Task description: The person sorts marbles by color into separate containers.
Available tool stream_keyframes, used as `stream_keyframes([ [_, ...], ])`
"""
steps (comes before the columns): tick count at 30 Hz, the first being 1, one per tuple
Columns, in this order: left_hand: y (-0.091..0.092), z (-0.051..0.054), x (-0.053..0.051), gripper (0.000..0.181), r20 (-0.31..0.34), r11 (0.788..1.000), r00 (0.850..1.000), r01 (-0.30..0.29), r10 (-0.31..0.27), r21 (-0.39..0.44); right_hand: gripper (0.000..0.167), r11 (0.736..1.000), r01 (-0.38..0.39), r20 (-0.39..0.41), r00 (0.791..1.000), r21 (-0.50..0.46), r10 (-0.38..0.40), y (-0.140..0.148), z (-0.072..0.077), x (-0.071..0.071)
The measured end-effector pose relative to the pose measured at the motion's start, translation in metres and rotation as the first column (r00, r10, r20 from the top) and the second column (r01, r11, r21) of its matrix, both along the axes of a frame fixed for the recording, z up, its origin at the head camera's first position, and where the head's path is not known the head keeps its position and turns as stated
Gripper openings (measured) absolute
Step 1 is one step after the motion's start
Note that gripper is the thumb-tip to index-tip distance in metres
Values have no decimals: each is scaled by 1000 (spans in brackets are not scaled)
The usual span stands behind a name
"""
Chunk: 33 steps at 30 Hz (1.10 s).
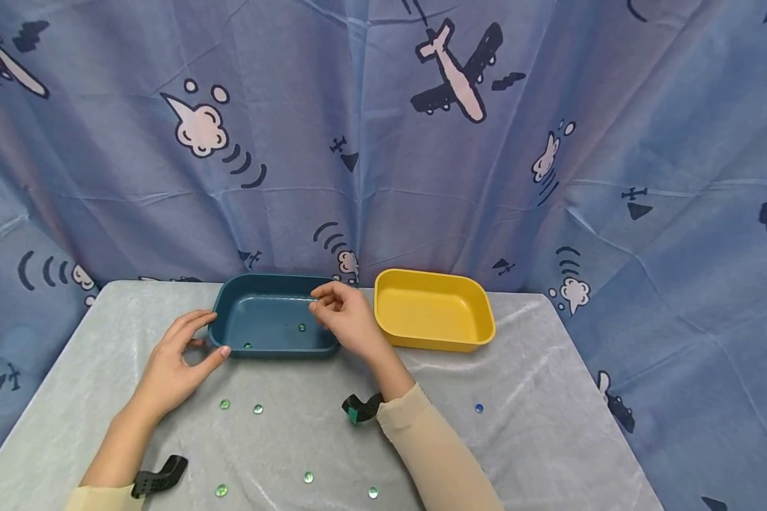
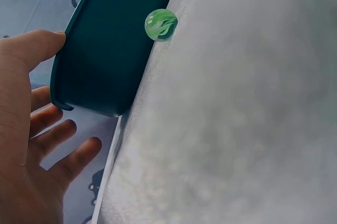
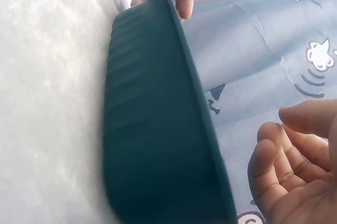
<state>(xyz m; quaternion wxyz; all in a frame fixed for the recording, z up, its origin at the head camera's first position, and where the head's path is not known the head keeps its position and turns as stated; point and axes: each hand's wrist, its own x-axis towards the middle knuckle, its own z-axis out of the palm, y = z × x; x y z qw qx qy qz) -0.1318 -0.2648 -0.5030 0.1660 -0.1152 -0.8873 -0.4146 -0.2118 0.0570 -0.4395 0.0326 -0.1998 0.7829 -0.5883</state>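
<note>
My left hand point(image 1: 175, 369) rests at the left end of a teal tray point(image 1: 275, 353), its thumb on the near corner. In the left wrist view the thumb touches the tray's rim point(image 2: 79, 13) and the other fingers spread beyond it. Over the tray's right part is my right hand point(image 1: 351, 319). Its fingers are loosely bent, and nothing shows between them in the right wrist view, where the hand point(image 3: 297, 161) is beside the tray point(image 3: 158, 119). Inside the tray lie a green marble point(image 1: 302, 327) and another green marble point(image 1: 248, 345) near the front wall.
A yellow tray point(image 1: 434, 343) stands right of the teal one. Several green marbles lie on the grey cloth in front, among them one marble point(image 1: 224, 404) near the teal tray and one point(image 1: 373, 492) at the front. A blue marble point(image 1: 479, 408) is on the right. A patterned curtain hangs behind.
</note>
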Motion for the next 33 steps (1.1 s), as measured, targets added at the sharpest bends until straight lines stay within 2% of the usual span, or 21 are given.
stream_keyframes([
  [8,0,0,0,65,16,1000,1000,0,0,6,15,999,-14,-29,999,35,15,-6,3,16],
  [19,0,1,0,64,-3,1000,1000,1,-1,4,19,988,-121,-7,992,100,123,-22,-3,44],
  [26,0,0,-2,63,-23,1000,1000,-8,8,-10,16,959,-226,-29,972,172,235,-33,-9,61],
  [33,-2,-2,-3,62,-31,1000,999,-7,7,-15,17,914,-347,21,936,212,351,-42,-17,72],
])
